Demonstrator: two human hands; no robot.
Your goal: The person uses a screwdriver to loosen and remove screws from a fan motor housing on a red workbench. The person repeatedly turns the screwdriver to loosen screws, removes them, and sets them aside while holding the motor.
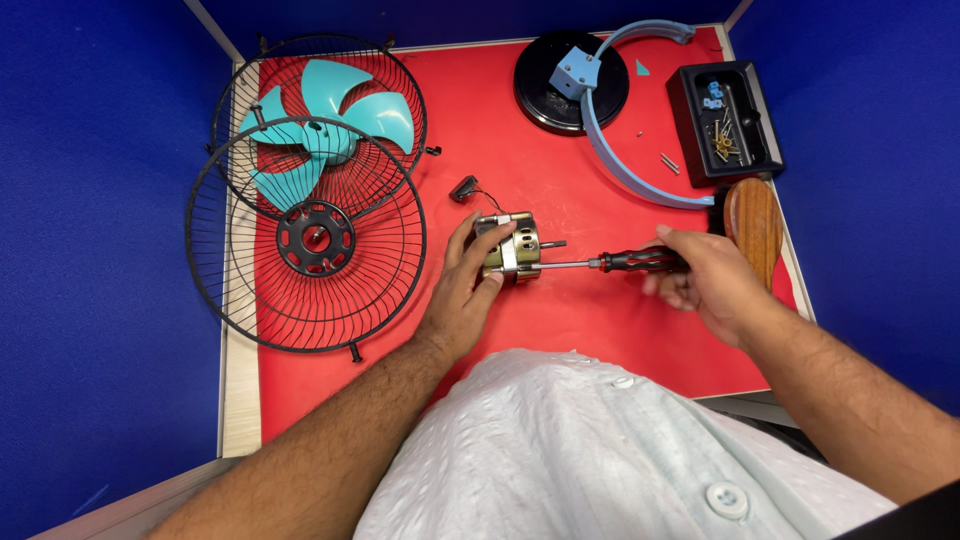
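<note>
A small brass-coloured fan motor lies on the red mat at the centre. My left hand grips it from the left side, thumb on top. My right hand holds a black-handled screwdriver level, its metal shaft pointing left with the tip at the motor's right face. A short black wire with a plug runs from the motor toward the back.
Two black wire fan guards overlap at the left, with a teal fan blade under them. At the back stand a black round base with a light-blue curved bracket, a black tray of screws and a wooden brush.
</note>
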